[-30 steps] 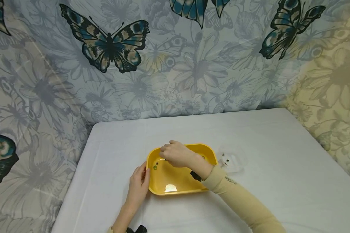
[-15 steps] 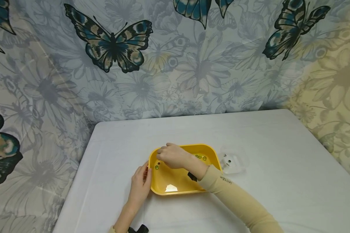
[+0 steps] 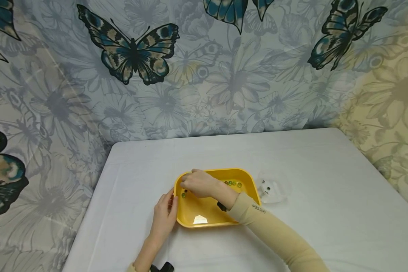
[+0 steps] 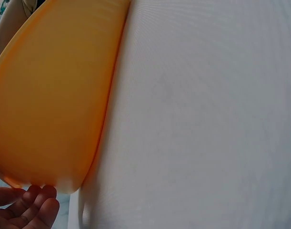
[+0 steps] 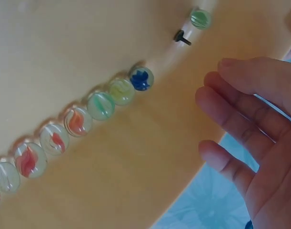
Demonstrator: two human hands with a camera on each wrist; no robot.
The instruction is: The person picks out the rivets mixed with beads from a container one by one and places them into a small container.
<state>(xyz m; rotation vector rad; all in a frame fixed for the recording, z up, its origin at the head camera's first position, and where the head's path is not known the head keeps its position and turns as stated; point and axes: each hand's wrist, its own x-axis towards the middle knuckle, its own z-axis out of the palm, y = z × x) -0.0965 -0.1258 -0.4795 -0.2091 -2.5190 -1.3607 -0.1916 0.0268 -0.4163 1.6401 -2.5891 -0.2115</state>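
Note:
A yellow tray sits on the white-covered table. My left hand is at its left end, fingertips touching the outer wall in the left wrist view. Inside the tray hovers my right hand, fingers slightly bent, nothing visible between them in the right wrist view. Along the far wall runs a row of glass marbles, among them a blue one, a yellow one and a red one. Apart from the row lie a green marble and a small black tack-shaped piece.
Right of the tray lies a clear plastic container with a small white piece by it. The table extends around the tray. Behind it hangs a butterfly-patterned cloth.
My right hand has shifted left and slightly lower inside the tray, uncovering more marbles on the right. The left hand stays at the tray's left end.

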